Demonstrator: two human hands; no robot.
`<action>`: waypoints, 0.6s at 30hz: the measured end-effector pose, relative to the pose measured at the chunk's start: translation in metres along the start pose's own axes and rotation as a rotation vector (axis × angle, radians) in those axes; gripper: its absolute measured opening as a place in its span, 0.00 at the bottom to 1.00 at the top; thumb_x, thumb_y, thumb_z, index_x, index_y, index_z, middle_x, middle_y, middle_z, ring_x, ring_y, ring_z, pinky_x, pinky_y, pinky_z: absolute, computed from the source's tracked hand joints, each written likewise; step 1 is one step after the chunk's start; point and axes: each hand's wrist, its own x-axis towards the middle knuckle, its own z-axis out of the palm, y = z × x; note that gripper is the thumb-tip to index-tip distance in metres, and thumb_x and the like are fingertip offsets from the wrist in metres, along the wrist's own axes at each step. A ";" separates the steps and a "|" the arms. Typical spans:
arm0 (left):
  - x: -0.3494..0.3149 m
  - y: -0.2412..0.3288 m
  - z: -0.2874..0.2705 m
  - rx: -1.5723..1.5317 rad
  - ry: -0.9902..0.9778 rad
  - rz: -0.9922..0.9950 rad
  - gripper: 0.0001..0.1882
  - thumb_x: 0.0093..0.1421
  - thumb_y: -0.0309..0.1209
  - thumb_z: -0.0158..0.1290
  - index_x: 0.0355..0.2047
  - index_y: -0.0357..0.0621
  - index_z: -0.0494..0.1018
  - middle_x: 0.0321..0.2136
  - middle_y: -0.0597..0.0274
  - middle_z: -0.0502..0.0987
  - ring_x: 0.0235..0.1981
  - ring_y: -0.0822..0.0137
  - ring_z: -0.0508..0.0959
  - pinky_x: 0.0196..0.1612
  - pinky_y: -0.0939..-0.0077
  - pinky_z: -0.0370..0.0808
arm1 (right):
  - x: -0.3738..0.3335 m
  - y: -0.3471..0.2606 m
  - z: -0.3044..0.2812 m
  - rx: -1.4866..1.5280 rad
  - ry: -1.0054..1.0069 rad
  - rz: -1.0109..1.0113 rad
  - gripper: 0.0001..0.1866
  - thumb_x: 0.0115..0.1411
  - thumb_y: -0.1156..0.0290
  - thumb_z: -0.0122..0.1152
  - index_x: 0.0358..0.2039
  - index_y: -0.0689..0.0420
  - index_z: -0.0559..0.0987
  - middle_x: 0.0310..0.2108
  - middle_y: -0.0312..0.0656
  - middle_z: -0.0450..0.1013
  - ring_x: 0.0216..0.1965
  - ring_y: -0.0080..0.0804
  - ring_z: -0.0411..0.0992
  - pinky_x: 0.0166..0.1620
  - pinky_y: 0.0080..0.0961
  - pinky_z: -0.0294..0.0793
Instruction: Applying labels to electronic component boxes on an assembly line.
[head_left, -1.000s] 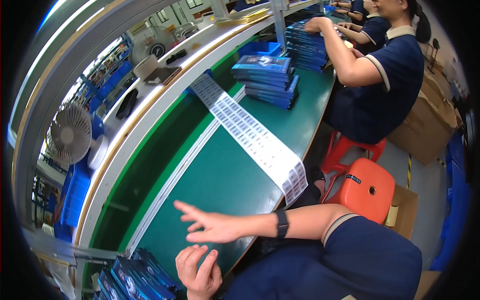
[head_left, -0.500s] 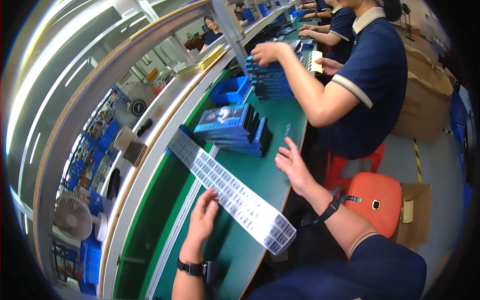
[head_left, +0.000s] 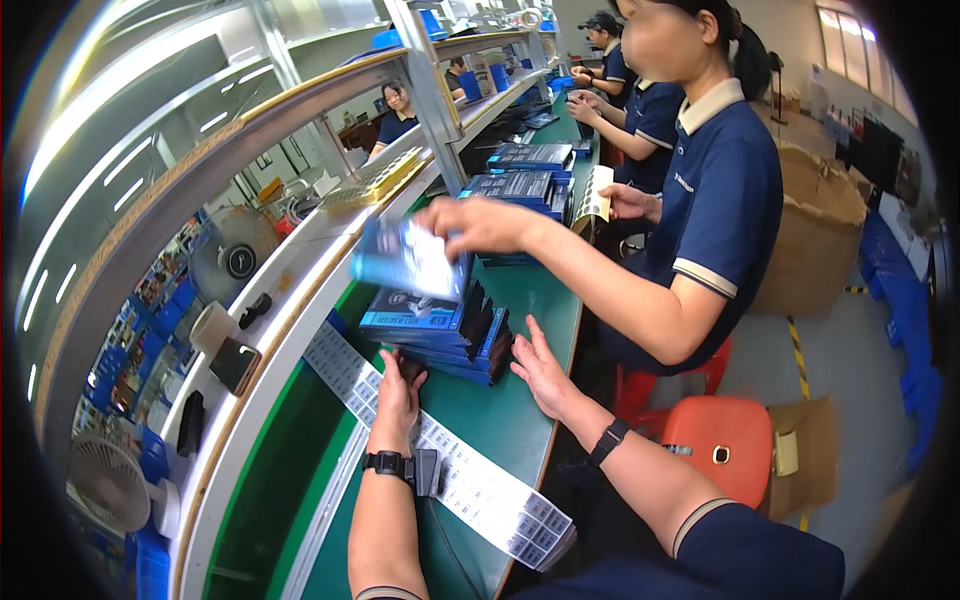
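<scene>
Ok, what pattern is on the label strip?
Label strip: white, rows of dark printed blocks; head view.

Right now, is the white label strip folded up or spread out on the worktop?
Spread out: the white label strip lies extended across the green worktop, its printed grid visible on both sides of the left hand.

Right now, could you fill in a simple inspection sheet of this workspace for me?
Surface: green worktop, partly covered.
Work items: stacked blue-and-black boxes; long white label sheet; blurred blue box in a co-worker's hand above the stack.
Clutter: yellow trays and a dark flat object on the shelf.
Grip: left hand open by the stack, partly hiding the label sheet; right hand open beside the stack; contact unclear.
Cables: thin dark cable by the left forearm.
Surroundings: orange stool, cardboard carton, white fan, co-workers.
</scene>
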 end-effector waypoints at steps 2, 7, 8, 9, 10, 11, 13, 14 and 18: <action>0.005 0.004 0.007 0.015 -0.029 0.009 0.53 0.64 0.70 0.35 0.73 0.40 0.40 0.71 0.50 0.53 0.70 0.50 0.56 0.68 0.55 0.58 | -0.001 0.000 -0.005 0.023 -0.017 0.018 0.49 0.69 0.43 0.49 0.74 0.48 0.31 0.74 0.63 0.32 0.76 0.52 0.34 0.72 0.44 0.43; 0.030 -0.012 -0.011 0.146 0.003 0.038 0.50 0.65 0.71 0.30 0.70 0.41 0.55 0.68 0.55 0.62 0.64 0.60 0.65 0.62 0.63 0.64 | 0.001 0.004 -0.002 0.096 -0.057 0.038 0.48 0.70 0.42 0.47 0.74 0.40 0.27 0.75 0.59 0.26 0.76 0.49 0.31 0.73 0.43 0.41; 0.018 -0.013 0.004 0.208 0.028 0.077 0.49 0.65 0.71 0.29 0.70 0.42 0.55 0.67 0.55 0.63 0.63 0.61 0.65 0.60 0.66 0.65 | 0.004 0.005 -0.013 0.060 -0.053 0.034 0.49 0.69 0.42 0.47 0.73 0.39 0.26 0.75 0.58 0.25 0.76 0.49 0.31 0.73 0.43 0.40; 0.010 -0.008 -0.002 0.192 -0.009 0.029 0.49 0.65 0.71 0.29 0.69 0.41 0.56 0.67 0.56 0.63 0.64 0.60 0.65 0.58 0.66 0.67 | 0.005 0.007 -0.011 0.064 -0.061 0.040 0.48 0.70 0.43 0.46 0.73 0.41 0.25 0.75 0.57 0.26 0.76 0.47 0.32 0.73 0.42 0.39; 0.004 -0.007 -0.008 0.180 -0.007 0.034 0.49 0.65 0.71 0.29 0.68 0.41 0.57 0.67 0.55 0.63 0.63 0.60 0.66 0.56 0.66 0.68 | 0.004 0.004 -0.005 0.056 -0.095 0.026 0.47 0.71 0.44 0.44 0.73 0.42 0.24 0.75 0.55 0.27 0.76 0.46 0.33 0.73 0.42 0.39; -0.004 -0.009 -0.012 0.169 -0.006 0.038 0.48 0.66 0.70 0.30 0.68 0.40 0.58 0.66 0.54 0.64 0.63 0.60 0.66 0.55 0.67 0.70 | 0.003 0.002 -0.001 0.049 -0.128 0.012 0.47 0.72 0.44 0.43 0.73 0.44 0.24 0.75 0.53 0.27 0.76 0.44 0.34 0.73 0.42 0.38; -0.027 -0.009 -0.010 0.151 0.039 0.066 0.46 0.66 0.69 0.33 0.66 0.38 0.60 0.61 0.52 0.68 0.59 0.59 0.69 0.51 0.67 0.72 | 0.001 -0.003 0.003 -0.012 -0.118 0.033 0.46 0.72 0.44 0.42 0.73 0.45 0.24 0.76 0.51 0.29 0.76 0.43 0.35 0.73 0.42 0.38; -0.034 -0.009 -0.017 0.151 0.005 0.068 0.46 0.67 0.68 0.33 0.65 0.39 0.60 0.60 0.52 0.69 0.59 0.59 0.69 0.51 0.67 0.72 | 0.001 -0.006 0.005 -0.047 -0.112 0.050 0.45 0.73 0.45 0.40 0.73 0.46 0.24 0.76 0.48 0.30 0.76 0.41 0.36 0.73 0.41 0.38; -0.077 -0.013 -0.046 0.139 -0.019 0.055 0.42 0.70 0.64 0.31 0.66 0.39 0.60 0.58 0.49 0.70 0.58 0.59 0.70 0.50 0.68 0.73 | -0.010 -0.012 0.022 -0.195 -0.114 0.141 0.43 0.73 0.45 0.39 0.74 0.45 0.27 0.75 0.42 0.39 0.74 0.39 0.44 0.72 0.38 0.44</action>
